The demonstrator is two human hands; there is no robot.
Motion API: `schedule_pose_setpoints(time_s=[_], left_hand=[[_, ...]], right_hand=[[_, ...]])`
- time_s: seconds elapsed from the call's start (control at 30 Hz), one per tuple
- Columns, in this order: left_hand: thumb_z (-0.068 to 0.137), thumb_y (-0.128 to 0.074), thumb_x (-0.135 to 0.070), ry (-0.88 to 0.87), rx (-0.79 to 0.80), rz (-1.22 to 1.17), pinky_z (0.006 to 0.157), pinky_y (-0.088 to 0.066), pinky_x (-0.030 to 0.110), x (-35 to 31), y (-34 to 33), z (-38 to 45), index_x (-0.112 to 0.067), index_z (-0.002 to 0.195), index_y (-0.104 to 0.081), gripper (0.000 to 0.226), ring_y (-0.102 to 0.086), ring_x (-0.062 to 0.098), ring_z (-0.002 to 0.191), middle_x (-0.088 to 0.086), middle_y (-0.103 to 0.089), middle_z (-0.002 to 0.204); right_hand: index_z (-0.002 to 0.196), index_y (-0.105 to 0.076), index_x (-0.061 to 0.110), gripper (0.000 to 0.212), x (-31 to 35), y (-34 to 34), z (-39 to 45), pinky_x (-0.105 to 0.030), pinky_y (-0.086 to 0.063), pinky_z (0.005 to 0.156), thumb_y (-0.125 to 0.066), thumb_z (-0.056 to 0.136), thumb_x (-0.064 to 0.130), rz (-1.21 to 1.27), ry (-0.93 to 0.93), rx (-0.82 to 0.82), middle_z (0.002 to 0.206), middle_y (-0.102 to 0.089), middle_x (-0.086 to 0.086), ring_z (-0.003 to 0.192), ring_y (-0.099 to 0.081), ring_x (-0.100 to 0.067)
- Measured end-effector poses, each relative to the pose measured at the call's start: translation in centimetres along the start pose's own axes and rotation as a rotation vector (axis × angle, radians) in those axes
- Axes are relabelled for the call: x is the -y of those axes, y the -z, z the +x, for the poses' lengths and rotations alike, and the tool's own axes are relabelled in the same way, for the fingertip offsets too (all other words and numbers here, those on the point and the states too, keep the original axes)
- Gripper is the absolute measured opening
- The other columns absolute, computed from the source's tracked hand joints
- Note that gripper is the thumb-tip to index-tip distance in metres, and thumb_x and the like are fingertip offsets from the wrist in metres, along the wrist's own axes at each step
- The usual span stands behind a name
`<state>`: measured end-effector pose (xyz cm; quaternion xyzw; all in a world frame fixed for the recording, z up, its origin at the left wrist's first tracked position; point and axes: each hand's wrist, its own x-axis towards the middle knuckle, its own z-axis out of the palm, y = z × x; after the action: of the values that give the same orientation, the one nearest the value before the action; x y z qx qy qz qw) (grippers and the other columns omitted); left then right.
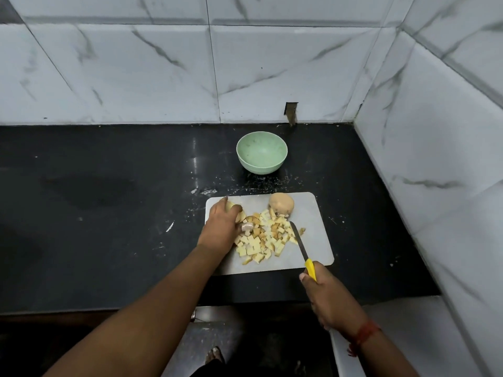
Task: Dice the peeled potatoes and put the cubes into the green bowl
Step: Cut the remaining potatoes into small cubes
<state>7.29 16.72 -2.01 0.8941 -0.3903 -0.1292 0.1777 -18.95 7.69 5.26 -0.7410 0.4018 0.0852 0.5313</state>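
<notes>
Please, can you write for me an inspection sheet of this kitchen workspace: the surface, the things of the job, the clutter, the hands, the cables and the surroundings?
Surface: black stone counter, with pale crumbs and smears near the board.
Job's things: pale grey rectangular cutting board carries a pile of yellow potato cubes and one whole peeled potato at its far edge; round green bowl stands behind the board, nothing seen inside.
Clutter: nothing seen besides crumbs.
Hands: left hand holds a potato piece at the board's left side; right hand grips a yellow-handled knife, blade tip among the cubes.
Cables: nothing seen.
Surroundings: white marbled wall tiles, with a small hole above the counter.
</notes>
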Motion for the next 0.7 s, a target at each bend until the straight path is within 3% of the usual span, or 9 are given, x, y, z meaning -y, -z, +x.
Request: schedule_pose_setpoints(time_s=[0.17,0.43,0.53,0.7], left_hand=[[0.095,-0.072,-0.031,-0.056,-0.061,-0.023,0.107,-0.043,0.043,0.8,0.1,0.7,-0.018,0.129,-0.056,0.039,-0.038,0.031,0.135,0.008,-0.042,0.147],[0.09,-0.074,-0.032,-0.129,-0.213,-0.074,0.101,-0.041,0.037,0.1,0.9,0.4,-0.011,0.117,-0.062,0.036,-0.044,0.027,0.119,0.004,-0.061,0.12],[0.09,-0.075,-0.026,-0.289,-0.198,-0.029,0.098,-0.042,0.033,-1.7,0.9,0.4,-0.013,0.117,-0.065,0.031,-0.045,0.024,0.122,0.001,-0.066,0.117],[0.095,-0.066,-0.027,-0.631,-0.033,0.267,0.093,-0.045,0.045,-4.7,-0.3,2.0,-0.013,0.129,-0.066,0.036,-0.054,0.031,0.115,0.004,-0.069,0.12]], right_hand=[[0.105,-0.042,0.025,0.01,0.3,-0.6,-0.2,-0.026,-0.038,0.04,-0.041,0.103,0.035,-0.015,-0.024,-0.034,0.062,-0.045,-0.005,0.041,-0.041,-0.013],[0.103,-0.041,0.02,0.015,0.2,-0.7,-0.2,-0.027,-0.04,0.041,-0.041,0.103,0.034,-0.04,-0.001,-0.05,0.06,-0.045,-0.004,0.042,-0.041,-0.014],[0.103,-0.04,0.024,0.011,-0.1,-0.3,-0.1,-0.027,-0.04,0.041,-0.04,0.103,0.035,-0.025,-0.003,-0.039,0.059,-0.046,-0.004,0.042,-0.042,-0.015],[0.098,-0.044,0.026,0.012,-0.7,0.9,0.2,-0.027,-0.039,0.041,-0.041,0.103,0.037,0.015,0.001,-0.033,0.057,-0.044,-0.004,0.04,-0.04,-0.015]])
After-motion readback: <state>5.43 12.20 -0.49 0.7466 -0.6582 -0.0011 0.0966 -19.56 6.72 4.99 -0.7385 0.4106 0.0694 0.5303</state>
